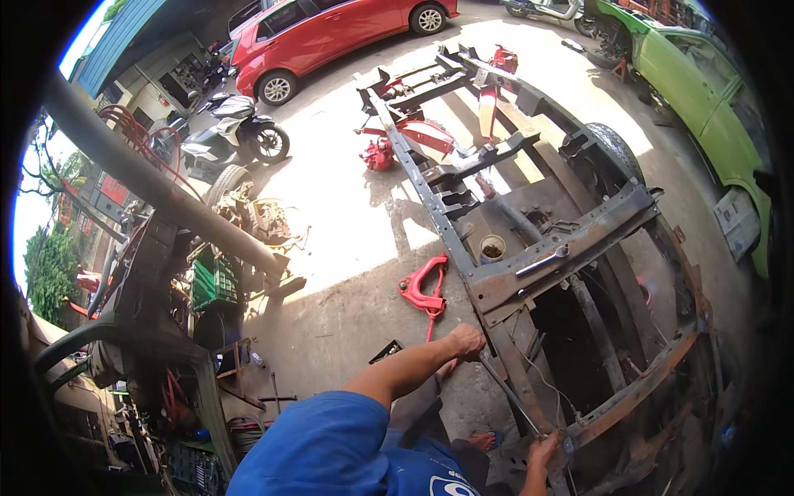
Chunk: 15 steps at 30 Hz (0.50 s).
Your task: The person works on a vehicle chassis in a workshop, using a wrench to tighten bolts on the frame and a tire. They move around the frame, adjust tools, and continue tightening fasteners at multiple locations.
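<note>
My left hand [467, 341] is closed in a fist round the upper end of a long thin metal bar [509, 391], which looks like a wrench handle. The bar slants down along the near side rail of a bare vehicle chassis frame [517, 364]. At its lower end, against the frame's corner, my right hand [542, 450] has its fingers curled round the bar's head; the fitting under them is hidden. Another wrench [542, 260] lies on the dark crossmember, beside a small tub of hardware [492, 248]. A red control arm [426, 289] rests on the ground left of the frame.
A slanting pole [182, 190] crosses on the left, near a green crate [213, 281] and greasy parts [269, 221]. A motorcycle [227, 136] and a red car [331, 37] stand beyond. At right is a green car body [703, 107]. A loose tyre [616, 149] adjoins the frame.
</note>
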Each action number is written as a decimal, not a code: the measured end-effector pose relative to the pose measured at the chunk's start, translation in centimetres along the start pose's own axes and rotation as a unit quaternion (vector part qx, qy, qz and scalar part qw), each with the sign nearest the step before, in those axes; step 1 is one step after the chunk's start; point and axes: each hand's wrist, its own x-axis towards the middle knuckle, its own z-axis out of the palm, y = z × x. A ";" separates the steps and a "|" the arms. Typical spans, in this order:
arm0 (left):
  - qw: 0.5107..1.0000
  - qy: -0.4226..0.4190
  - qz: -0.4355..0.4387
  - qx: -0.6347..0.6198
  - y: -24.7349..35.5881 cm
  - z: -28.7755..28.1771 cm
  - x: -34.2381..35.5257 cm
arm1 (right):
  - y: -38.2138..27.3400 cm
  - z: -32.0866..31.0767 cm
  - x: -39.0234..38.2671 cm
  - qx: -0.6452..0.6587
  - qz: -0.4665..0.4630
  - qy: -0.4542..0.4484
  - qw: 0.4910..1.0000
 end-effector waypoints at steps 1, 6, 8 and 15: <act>1.000 -0.001 -0.003 -0.002 0.5 0.7 -0.1 | 0.2 -0.1 -0.1 0.021 -0.014 -0.013 1.000; 0.998 0.013 -0.060 -0.005 0.4 1.4 0.7 | -1.4 -0.5 -0.2 0.011 -0.016 0.014 1.000; 0.999 0.017 -0.051 -0.010 0.3 1.3 0.4 | -2.2 -1.0 -0.4 0.004 -0.020 0.008 1.000; 0.996 0.076 -0.052 -0.010 0.2 3.2 -0.8 | -2.8 -2.0 -0.7 -0.043 -0.041 -0.002 0.998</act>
